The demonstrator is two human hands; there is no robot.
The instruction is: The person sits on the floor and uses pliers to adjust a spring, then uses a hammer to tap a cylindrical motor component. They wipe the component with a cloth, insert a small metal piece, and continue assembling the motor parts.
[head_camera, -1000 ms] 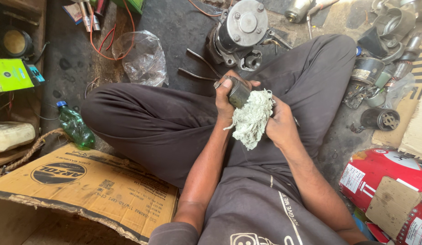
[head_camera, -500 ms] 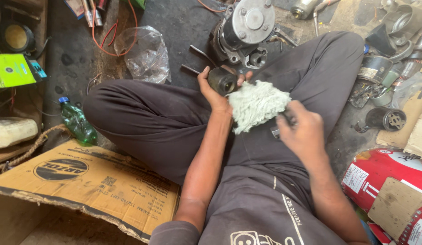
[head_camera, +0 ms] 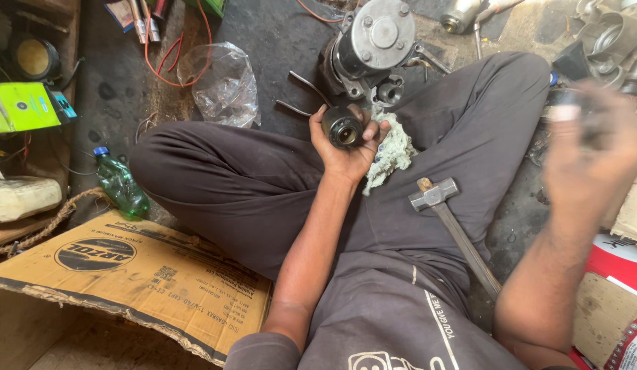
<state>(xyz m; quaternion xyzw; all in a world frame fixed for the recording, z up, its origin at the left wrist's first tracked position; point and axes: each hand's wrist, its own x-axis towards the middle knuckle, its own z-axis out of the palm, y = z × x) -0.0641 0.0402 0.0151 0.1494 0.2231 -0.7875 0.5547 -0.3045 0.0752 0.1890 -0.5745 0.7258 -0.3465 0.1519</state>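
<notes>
Landmark: the grey motor housing (head_camera: pixel 373 44) standing on the dark floor ahead of the crossed legs

Left hand (head_camera: pixel 346 140): just in front of the motor housing, fingers curled around a small dark cylindrical part (head_camera: pixel 342 128), its open end turned up toward the camera

Rag (head_camera: pixel 390 151): half a second ago it lay over the part with both hands on it; now it hangs behind the left palm, just right of the part, so the part's bore is bared

Right hand (head_camera: pixel 596 147): it has left the rag and swung out well to the right of the motor housing; blurred by motion, fingers look spread, holding nothing visible

Hammer (head_camera: pixel 435 195): lying on the lap, nearer the person than the motor housing, untouched

Reading: the wiping seems paused and the part is held up as if for a look
</notes>
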